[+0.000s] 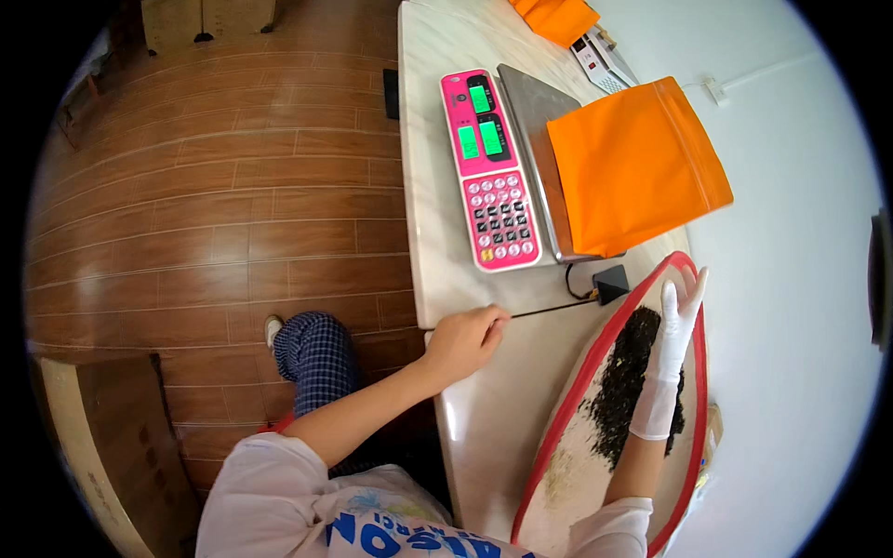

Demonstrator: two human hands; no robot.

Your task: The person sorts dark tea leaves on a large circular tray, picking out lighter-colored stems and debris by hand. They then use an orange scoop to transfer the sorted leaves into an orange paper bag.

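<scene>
My bare left hand (465,344) is closed at the table's near edge. A thin, straight black cord or rod (553,308) runs from its fingers to a small black square piece (611,284); which of the two it is, I cannot tell. My right hand (682,325), in a white glove, is over the far end of a red-rimmed tray (609,327). Its fingers are spread, with nothing visible in them. Dark, loose leaf-like bits (619,391) lie in the tray beneath that hand and forearm.
Beyond my hands stands a pink scale (491,172) with lit green displays. An orange pouch (642,172) rests upright on its metal plate (539,112). Farther back are more orange pouches (558,19) and a white device (603,60). A cardboard box (112,456) stands on the floor at left.
</scene>
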